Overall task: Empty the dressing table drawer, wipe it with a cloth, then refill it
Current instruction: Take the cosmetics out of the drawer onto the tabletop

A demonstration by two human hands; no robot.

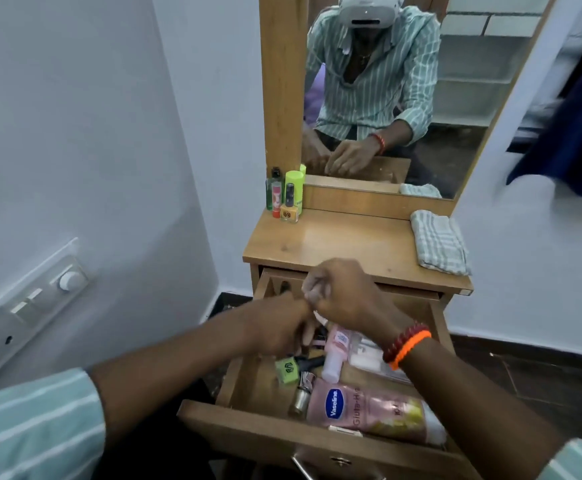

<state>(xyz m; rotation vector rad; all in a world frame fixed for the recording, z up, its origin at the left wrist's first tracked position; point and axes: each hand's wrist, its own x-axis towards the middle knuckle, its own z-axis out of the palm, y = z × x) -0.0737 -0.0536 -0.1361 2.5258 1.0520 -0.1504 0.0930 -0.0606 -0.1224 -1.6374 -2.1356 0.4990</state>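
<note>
The dressing table drawer [275, 433] is pulled out and holds several toiletries: a pink Vaseline tube [369, 410], a green nail polish bottle [287, 370], a small pink bottle [335, 353], a clear pouch [369, 358] and a small metallic bottle [300, 400]. My right hand [345, 292], with red and orange bracelets at the wrist, hovers over the back of the drawer, its fingers curled round a small pale item. My left hand [279, 327] reaches down among the items just left of it; its fingertips are hidden. A folded checked cloth [440, 242] lies on the table top's right side.
A group of small bottles [284, 199] stands at the back left of the wooden table top [334, 244], below the mirror [386, 98]. A switchboard [33, 306] is on the left wall. Dark blue fabric [570, 133] hangs at the right. The floor is dark.
</note>
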